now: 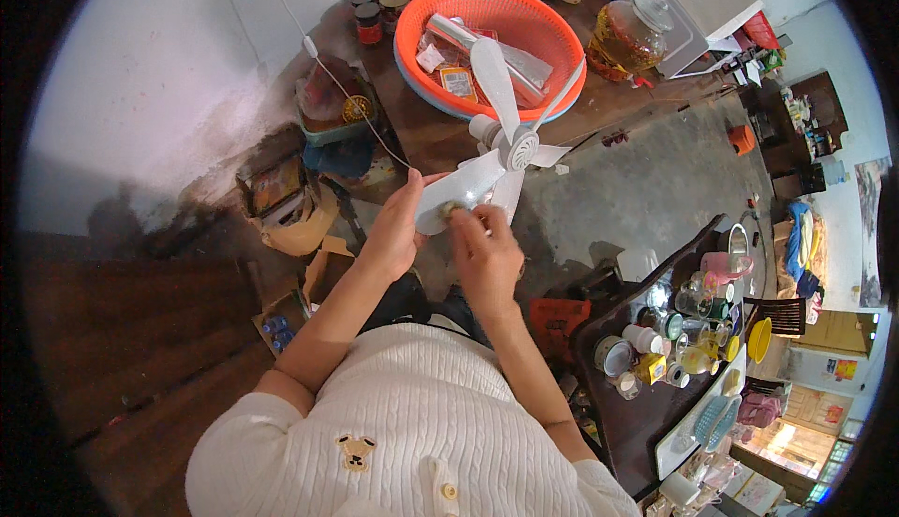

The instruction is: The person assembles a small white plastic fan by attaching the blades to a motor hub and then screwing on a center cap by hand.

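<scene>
A small white fan (pixel 522 151) with several blades is in front of me at the edge of the wooden table. My left hand (pixel 401 227) grips the outer end of its nearest blade (pixel 464 189), thumb along one side. Against that blade's face, my right hand (pixel 489 259) presses a small brownish-green wad (pixel 451 208) between bent fingers; its exact kind does not show. A thin white cord (pixel 339 81) with an inline switch runs from the upper left down toward the fan.
Beyond the fan, an orange plastic basket (pixel 409 44) holds packets and a roll of clear film. Jars (pixel 368 22) and a large glass jar (pixel 629 37) stand on that table. At right, a dark table (pixel 613 423) carries many jars. Cardboard boxes (pixel 304 222) sit at left.
</scene>
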A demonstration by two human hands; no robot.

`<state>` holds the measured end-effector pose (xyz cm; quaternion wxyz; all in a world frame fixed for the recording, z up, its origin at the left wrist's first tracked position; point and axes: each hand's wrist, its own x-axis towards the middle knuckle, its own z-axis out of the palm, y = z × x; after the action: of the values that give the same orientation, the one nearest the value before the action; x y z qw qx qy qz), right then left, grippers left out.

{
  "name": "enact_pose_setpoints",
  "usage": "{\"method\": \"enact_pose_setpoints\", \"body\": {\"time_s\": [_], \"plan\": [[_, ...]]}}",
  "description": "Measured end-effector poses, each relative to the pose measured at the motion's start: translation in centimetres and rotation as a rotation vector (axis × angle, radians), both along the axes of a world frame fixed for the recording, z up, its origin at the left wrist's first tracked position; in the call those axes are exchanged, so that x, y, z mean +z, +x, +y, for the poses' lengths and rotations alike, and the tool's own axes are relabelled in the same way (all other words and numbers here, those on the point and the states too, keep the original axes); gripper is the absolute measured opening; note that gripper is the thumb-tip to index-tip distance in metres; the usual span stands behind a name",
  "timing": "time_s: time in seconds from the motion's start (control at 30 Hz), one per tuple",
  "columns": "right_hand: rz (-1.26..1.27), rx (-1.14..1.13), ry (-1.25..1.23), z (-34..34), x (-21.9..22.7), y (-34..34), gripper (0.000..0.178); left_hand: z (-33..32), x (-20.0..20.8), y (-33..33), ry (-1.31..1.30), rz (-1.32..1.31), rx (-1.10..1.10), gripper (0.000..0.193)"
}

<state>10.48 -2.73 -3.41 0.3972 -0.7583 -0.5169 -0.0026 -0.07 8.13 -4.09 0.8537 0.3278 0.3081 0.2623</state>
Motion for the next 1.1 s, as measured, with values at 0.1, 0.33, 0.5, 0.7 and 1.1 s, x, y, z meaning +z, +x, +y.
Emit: {"method": "enact_pose_setpoints", "body": {"time_s": [0.1,0.33,0.5,0.7,1.1], "plan": [[-0.013,0.058,0.017,-0.3,-0.1,-0.7,0.012,-0.3,1.0,-0.1,0.001,0.039,-0.006,0.063],[-0.093,-0.094,0.093,1.9,-1.5,4.4,0.015,-0.3,-0.3,0.0,-0.006,-0.016,0.002,0.063],[-0.129,-0.197,0.073,3.2,-1.3,5.8,0.012,-0.5,0.2,0.1,-0.006,-0.014,0.026,0.062],[-0.135,-0.007,-0.001,0.6,0.0,0.8,0.023,-0.3,-0.6,-0.1,-0.013,-0.017,0.014,0.061],[-0.145,-0.203,0.050,3.2,2.9,4.4,0.012,-0.6,-0.2,-0.2,0.036,-0.020,0.005,0.061]]}}
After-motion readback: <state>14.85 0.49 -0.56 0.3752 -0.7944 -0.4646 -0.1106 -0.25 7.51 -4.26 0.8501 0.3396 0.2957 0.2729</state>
